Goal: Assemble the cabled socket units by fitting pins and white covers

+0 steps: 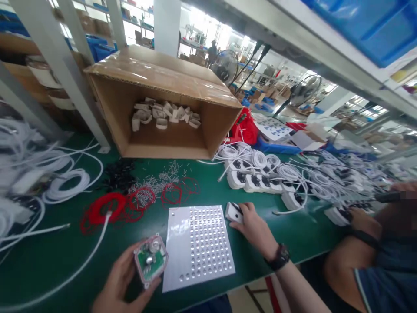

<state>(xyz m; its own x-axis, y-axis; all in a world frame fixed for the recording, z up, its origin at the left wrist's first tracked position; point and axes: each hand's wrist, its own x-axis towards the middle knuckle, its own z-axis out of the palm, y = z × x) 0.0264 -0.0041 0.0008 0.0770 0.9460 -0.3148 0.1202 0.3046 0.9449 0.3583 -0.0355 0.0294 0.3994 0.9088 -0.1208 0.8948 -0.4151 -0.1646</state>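
My left hand is closed around a small open housing with a green circuit board inside, near the table's front edge. A white cable curves across the table to its left. My right hand, with a dark watch on the wrist, grips a white plastic housing that has a dark hole in its face. Between the hands lies a pale sheet covered on its right part with rows of round clear dots. Whether the right-hand housing rests on the table, I cannot tell.
A cardboard box lies open towards me, holding white plastic rings. Red wire coils, small metal pins and black parts lie before it. White housings with cables line the right. A co-worker's hand is further right.
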